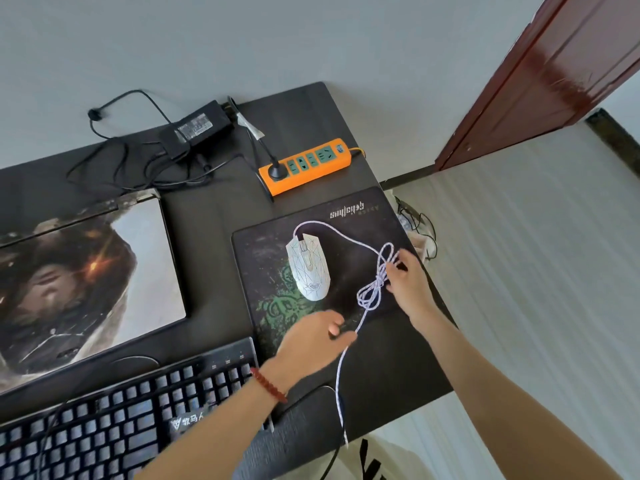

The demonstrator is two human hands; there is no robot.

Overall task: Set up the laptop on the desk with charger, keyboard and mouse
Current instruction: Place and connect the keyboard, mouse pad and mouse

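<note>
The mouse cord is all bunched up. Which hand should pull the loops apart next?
Probably the right hand: its fingers are already in the bundled loops of the mouse cord on the mouse pad. The left hand pinches the straight part lower down, so it can steady that.

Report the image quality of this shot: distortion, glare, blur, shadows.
Head view: wide-angle distortion bends the door and desk edges; daylight is soft, with faint shadows; a glare streak on the door; the left hand is slightly motion-blurred near the mouse cable, the right hand sharper; the keyboard at the frame edge looks soft.
</note>
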